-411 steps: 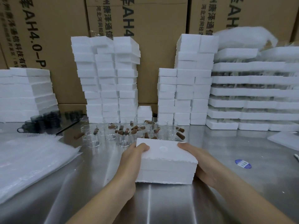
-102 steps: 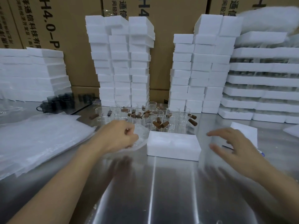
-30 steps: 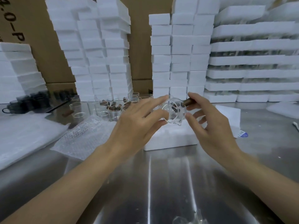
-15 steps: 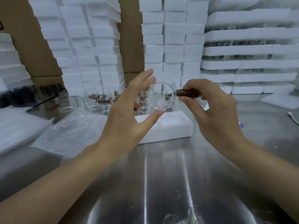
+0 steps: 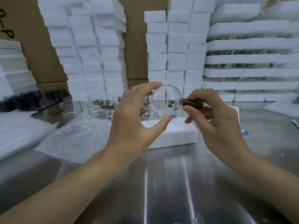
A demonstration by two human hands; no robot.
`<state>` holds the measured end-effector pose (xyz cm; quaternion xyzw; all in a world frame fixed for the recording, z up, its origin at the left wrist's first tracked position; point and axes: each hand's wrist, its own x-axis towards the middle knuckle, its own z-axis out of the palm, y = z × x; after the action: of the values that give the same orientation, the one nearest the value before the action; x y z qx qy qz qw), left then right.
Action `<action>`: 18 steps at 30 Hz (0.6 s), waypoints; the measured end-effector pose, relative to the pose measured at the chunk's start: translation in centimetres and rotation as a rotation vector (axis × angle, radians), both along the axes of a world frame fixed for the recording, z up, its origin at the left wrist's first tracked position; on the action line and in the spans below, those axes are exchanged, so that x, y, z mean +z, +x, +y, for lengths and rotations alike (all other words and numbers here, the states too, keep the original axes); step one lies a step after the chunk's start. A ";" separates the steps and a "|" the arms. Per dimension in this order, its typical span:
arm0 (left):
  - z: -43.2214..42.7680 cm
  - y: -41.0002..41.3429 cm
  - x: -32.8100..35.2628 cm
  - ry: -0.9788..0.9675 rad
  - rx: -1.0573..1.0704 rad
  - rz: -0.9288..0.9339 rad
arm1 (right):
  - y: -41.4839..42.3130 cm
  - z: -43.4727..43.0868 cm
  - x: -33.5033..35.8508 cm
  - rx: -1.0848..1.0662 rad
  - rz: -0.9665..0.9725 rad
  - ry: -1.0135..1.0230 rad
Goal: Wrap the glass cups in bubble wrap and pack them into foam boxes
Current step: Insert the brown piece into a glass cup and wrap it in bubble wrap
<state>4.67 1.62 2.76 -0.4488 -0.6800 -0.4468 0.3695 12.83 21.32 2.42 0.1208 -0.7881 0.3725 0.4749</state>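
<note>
One glass cup (image 5: 166,100) is held up between both hands, its mouth turned toward the person. The right hand (image 5: 215,120) pinches the brown handle (image 5: 192,103), which juts from the cup's right side. The left hand (image 5: 134,120) spans the round body, forefinger on top and thumb underneath. The thin, clear glass looks light, rigid, slick and breakable, so the handle seems the surest hold. The foam box (image 5: 178,135) lies just below and beyond the grip, and the bubble wrap (image 5: 77,136) lies down to the left hand's left.

Two hands (image 5: 129,125) (image 5: 216,125), one held cup (image 5: 166,101), one loose bubble-wrap sheet (image 5: 77,136).
</note>
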 end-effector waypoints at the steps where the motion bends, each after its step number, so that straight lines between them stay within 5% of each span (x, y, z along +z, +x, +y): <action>1: 0.0 0.1 0.1 0.005 0.000 0.008 | 0.0 0.0 0.0 -0.005 0.001 0.003; 18: 0.0 0.6 0.4 0.101 -0.012 -0.024 | 0.3 0.3 0.5 -0.114 0.045 0.059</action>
<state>5.24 1.64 3.20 -0.4282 -0.6583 -0.4881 0.3808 13.14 21.58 2.91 0.0983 -0.7935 0.3187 0.5090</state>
